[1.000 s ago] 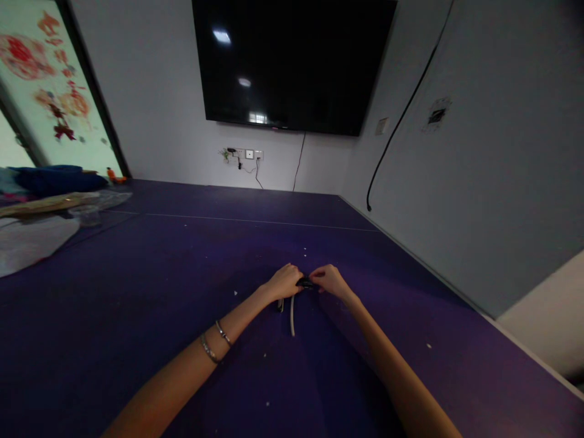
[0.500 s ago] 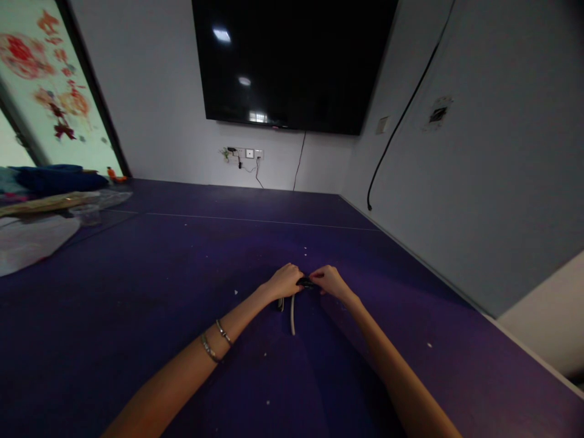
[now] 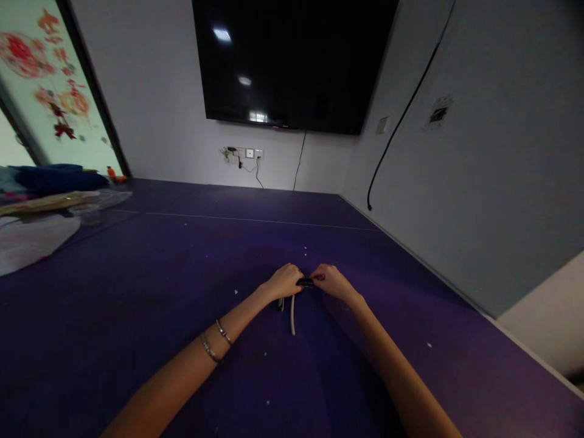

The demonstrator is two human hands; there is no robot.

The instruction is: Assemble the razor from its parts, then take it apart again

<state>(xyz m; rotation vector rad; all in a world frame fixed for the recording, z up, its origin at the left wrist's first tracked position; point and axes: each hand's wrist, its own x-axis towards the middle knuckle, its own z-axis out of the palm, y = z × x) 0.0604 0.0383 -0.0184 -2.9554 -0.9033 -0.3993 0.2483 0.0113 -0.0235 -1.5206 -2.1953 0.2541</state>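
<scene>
Black piece (image 3: 306, 283), long axis sideways; left hand (image 3: 285, 280) gripping one end, right hand (image 3: 332, 281) pinching other.

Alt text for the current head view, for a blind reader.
The left hand holds a small black item, the right hand at its other end, over a purple surface; a pale strip shows nearer the camera. A large dark screen hangs on the far wall.

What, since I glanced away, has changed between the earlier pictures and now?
The right hand's fingers have curled slightly more, and the black item between the hands looks flatter. No clear grasp or release shows. The left hand and pale strip stayed put.
</scene>
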